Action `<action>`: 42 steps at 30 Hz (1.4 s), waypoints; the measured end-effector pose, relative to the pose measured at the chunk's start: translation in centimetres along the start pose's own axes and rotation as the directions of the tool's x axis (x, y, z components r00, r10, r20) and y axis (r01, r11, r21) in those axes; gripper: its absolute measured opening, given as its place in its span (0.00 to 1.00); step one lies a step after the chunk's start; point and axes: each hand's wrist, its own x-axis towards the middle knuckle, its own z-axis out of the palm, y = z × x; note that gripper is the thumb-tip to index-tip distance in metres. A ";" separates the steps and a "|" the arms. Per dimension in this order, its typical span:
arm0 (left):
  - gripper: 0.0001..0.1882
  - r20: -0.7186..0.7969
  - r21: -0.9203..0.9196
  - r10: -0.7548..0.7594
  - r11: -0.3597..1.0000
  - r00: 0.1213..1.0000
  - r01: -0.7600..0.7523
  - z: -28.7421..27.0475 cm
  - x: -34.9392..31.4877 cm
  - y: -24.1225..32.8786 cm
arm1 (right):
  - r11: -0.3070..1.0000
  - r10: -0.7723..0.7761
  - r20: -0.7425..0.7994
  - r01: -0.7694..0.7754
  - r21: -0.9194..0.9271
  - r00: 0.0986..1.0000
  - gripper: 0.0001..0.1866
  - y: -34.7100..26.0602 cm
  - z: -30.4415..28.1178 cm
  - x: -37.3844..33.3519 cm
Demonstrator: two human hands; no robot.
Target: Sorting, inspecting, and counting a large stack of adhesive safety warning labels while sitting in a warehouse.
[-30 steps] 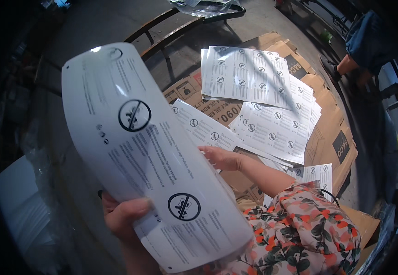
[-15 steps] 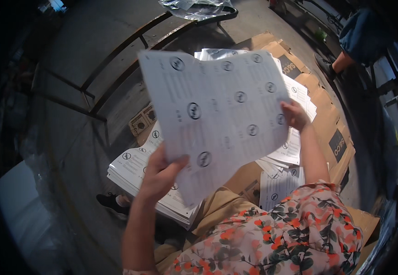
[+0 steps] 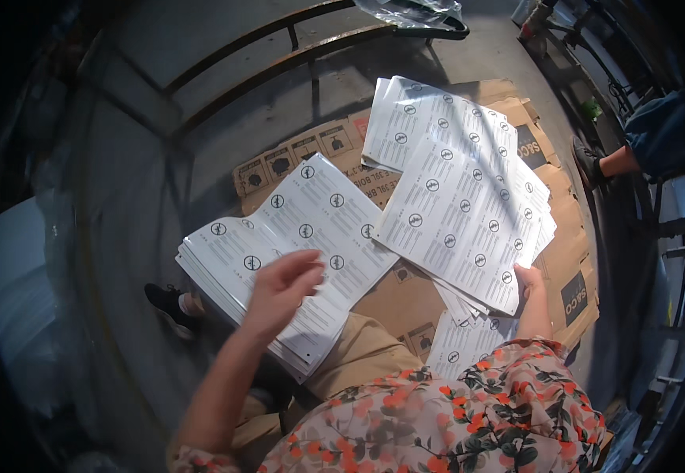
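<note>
Touching the lower right edge of a printed white sheet [image 3: 449, 205], the right hand [image 3: 533, 288] has partly hidden fingers, so I cannot tell whether they pinch it. This sheet lies on an overlapping pile [image 3: 386, 126] over brown cardboard [image 3: 571, 244]. Above the sheet stack [image 3: 307, 211], the left hand [image 3: 281, 293] has half-bent fingers, nothing visible between them. The handling looks partly done: sheets are already on the pile, while the stack remains.
</note>
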 end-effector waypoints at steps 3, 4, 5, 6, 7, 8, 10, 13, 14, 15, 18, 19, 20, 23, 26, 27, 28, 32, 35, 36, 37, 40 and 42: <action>0.12 -0.115 0.217 0.387 0.908 0.915 -0.358 -2.4 -5.9 6.1 | 0.994 0.082 -0.040 -0.085 -0.074 0.996 0.16 -1.8 0.7 -0.8; 0.10 -0.103 0.267 0.562 0.810 0.820 -0.522 -3.0 -7.8 7.7 | 0.993 0.083 -0.044 -0.087 -0.085 0.996 0.16 -2.1 0.3 -1.0; 0.09 -0.090 0.365 0.770 0.615 0.631 -0.699 -2.9 -9.4 9.5 | 0.989 0.112 -0.078 -0.119 -0.091 0.991 0.16 -2.4 -0.2 -1.1; 0.06 -0.152 0.486 0.881 0.461 0.447 -0.742 -2.2 -12.8 11.0 | 0.985 0.125 -0.055 -0.131 -0.111 0.991 0.17 -3.8 1.7 -0.7; 0.06 -0.162 0.486 0.881 0.464 0.445 -0.741 -2.5 -14.2 11.5 | 0.985 0.119 -0.055 -0.125 -0.119 0.991 0.17 -3.8 1.3 0.3; 0.08 -0.100 0.446 0.897 0.427 0.430 -0.787 -2.8 -15.6 12.1 | 0.863 0.016 -0.069 -0.049 -0.503 0.997 0.19 -4.1 1.0 1.4; 0.11 0.020 0.367 0.918 0.361 0.396 -0.857 -3.2 -17.8 13.6 | 0.581 -0.080 -0.028 0.024 -0.814 0.996 0.22 -4.9 2.5 2.3; 0.16 0.170 0.287 0.918 0.303 0.359 -0.909 -3.8 -17.1 13.6 | 0.306 -0.710 -0.007 0.299 -0.904 0.704 0.23 -9.6 9.4 0.0; 0.20 0.286 0.238 0.894 0.281 0.344 -0.929 -4.1 -16.6 13.6 | 0.268 -0.791 0.132 0.532 -0.803 0.597 0.23 -11.0 11.9 -0.1; 0.20 0.269 0.244 0.898 0.286 0.348 -0.927 -4.5 -16.8 13.7 | 0.124 -0.893 0.216 0.676 -0.727 0.396 0.20 -12.4 15.1 0.0; 0.21 0.329 0.075 0.737 0.602 0.590 -0.795 -6.1 -16.8 13.5 | 0.077 -0.897 0.357 0.887 -0.454 0.261 0.17 -16.7 26.7 -4.2; 0.22 0.322 0.100 0.731 0.605 0.601 -0.790 -6.6 -16.6 13.1 | 0.098 -0.866 0.398 0.882 -0.461 0.304 0.18 -18.0 30.0 -6.4; 0.24 0.318 0.118 0.729 0.604 0.606 -0.788 -7.0 -16.4 12.6 | 0.155 -0.829 0.402 0.849 -0.504 0.390 0.20 -19.1 32.3 -7.4; 0.26 0.325 0.223 0.710 0.585 0.625 -0.780 -9.1 -17.5 11.0 | 0.145 -0.713 0.448 0.738 -0.659 0.540 0.26 -22.1 39.2 -11.7; 0.19 0.254 0.293 0.729 0.568 0.636 -0.769 -12.9 -16.6 7.9 | 0.118 -0.618 0.391 0.572 -0.812 0.682 0.30 -23.2 41.6 -11.1; 0.19 0.243 0.306 0.730 0.567 0.639 -0.765 -13.0 -17.5 7.6 | 0.098 -0.589 0.389 0.541 -0.835 0.708 0.31 -23.3 43.0 -11.1; 0.23 -0.049 0.380 0.674 0.695 0.737 -0.611 -12.7 -18.9 7.1 | 0.091 -0.591 0.403 0.555 -0.827 0.699 0.31 -23.3 44.0 -11.1; 0.28 -0.457 0.242 0.505 0.863 0.732 -0.444 -14.9 -18.9 3.4 | 0.014 -0.499 0.450 0.527 -0.850 0.740 0.31 -23.9 43.9 -10.4; 0.27 -0.506 0.155 0.440 0.893 0.742 -0.424 -16.0 -18.7 2.1 | -0.061 -0.474 0.480 0.516 -0.854 0.738 0.26 -24.6 44.0 -11.0; 0.26 -0.511 0.112 0.413 0.901 0.754 -0.418 -16.2 -18.5 1.7 | -0.041 -0.458 0.473 0.514 -0.857 0.753 0.24 -24.7 43.8 -11.0; 0.26 -0.518 0.105 0.408 0.903 0.752 -0.417 -16.3 -18.4 1.4 | -0.023 -0.442 0.470 0.515 -0.857 0.764 0.23 -24.8 43.8 -10.9; 0.26 -0.501 0.055 0.380 0.911 0.778 -0.409 -16.9 -18.1 0.8 | 0.004 -0.511 0.445 0.520 -0.854 0.735 0.20 -24.4 43.3 -10.6; 0.25 -0.481 0.023 0.356 0.918 0.801 -0.395 -17.3 -18.0 0.5 | 0.037 -0.543 0.425 0.526 -0.850 0.724 0.18 -24.0 43.0 -8.8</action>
